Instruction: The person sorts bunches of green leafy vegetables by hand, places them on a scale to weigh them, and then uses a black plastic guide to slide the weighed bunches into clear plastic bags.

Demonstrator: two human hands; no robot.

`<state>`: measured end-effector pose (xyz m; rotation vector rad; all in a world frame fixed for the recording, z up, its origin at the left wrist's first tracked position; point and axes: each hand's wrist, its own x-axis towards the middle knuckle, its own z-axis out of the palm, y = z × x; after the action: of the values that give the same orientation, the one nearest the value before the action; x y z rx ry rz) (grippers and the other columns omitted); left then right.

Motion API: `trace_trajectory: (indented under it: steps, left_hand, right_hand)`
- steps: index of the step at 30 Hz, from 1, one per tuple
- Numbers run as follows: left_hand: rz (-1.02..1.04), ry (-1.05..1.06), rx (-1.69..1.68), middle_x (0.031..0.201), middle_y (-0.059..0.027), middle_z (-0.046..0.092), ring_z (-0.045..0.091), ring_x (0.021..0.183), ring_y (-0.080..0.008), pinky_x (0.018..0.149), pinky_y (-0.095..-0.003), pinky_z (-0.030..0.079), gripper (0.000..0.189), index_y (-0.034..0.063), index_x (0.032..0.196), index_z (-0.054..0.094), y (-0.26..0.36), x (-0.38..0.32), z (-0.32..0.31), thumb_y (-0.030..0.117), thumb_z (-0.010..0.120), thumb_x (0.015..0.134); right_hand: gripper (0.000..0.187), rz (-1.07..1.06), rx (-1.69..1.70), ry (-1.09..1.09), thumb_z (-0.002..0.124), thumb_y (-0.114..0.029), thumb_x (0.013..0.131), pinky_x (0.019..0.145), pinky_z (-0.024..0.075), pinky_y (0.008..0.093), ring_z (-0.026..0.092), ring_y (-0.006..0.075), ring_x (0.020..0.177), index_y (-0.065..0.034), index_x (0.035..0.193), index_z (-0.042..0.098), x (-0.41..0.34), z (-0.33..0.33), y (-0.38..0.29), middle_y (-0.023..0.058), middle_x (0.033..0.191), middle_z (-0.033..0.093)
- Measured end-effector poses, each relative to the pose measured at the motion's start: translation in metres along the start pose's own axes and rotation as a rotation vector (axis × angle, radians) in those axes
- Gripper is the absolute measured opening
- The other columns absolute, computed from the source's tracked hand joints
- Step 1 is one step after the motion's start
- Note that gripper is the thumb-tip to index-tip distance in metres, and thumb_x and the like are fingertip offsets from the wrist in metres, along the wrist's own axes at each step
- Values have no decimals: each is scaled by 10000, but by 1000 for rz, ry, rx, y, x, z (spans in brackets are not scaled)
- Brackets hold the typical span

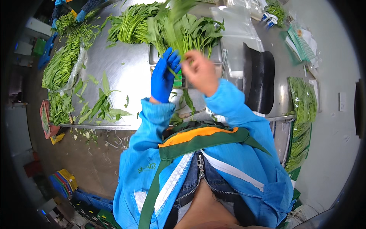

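My left hand (165, 75), in a blue glove, is closed around the stem ends of some leafy greens (175, 31), whose leaves point away from me and are blurred. Close on its right is my bare right hand (200, 71), also blurred; whether its fingers grip a stem cannot be told. Both hands are above the near part of a metal tray on a scale (177, 78) with a lit green display. More long-stemmed greens (200, 31) lie on the tray (153, 55), and a thick bundle of greens (134, 25) lies to its left.
Loose leaves (100, 106) and a large heap of greens (61, 67) lie on the left of the metal table (114, 63). Clear plastic bags (237, 28) and a black curved sheet (258, 80) are at right, with bagged greens (303, 100) beyond. A co-worker's gloved hands (81, 16) are at the upper left.
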<state>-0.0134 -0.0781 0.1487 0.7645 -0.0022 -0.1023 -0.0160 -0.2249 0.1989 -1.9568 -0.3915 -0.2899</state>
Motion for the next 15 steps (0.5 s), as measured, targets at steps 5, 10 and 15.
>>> trace_trajectory:
  steps: [5, 10, 15]
  left_hand:
    - [52, 302, 45, 1213, -136, 544, 520, 1113, -216, 983, -338, 391, 514, 33, 1373, 353, -7, -82, -71, 317, 440, 955]
    - [158, 550, 434, 1140, -107, 591, 584, 1010, -179, 877, -310, 464, 410, 67, 1338, 421, 53, -126, -81, 266, 423, 980]
    - [-102, 598, 469, 1077, -120, 634, 626, 927, -169, 783, -269, 500, 378, 14, 1274, 480, 20, -161, -164, 220, 483, 958]
  right_hand:
    - [242, -12, -20, -494, 621, -230, 824, 664, 487, 402, 606, 311, 774, -57, 991, 596, -75, 78, 20, 103, 862, 616]
    - [340, -31, -226, -889, 611, -287, 827, 777, 476, 453, 595, 350, 893, -70, 1087, 583, -99, 72, 40, 136, 1006, 605]
    - [348, 53, -328, -950, 610, -280, 825, 781, 469, 468, 586, 360, 929, -75, 1104, 579, -123, 52, 71, 166, 1013, 608]
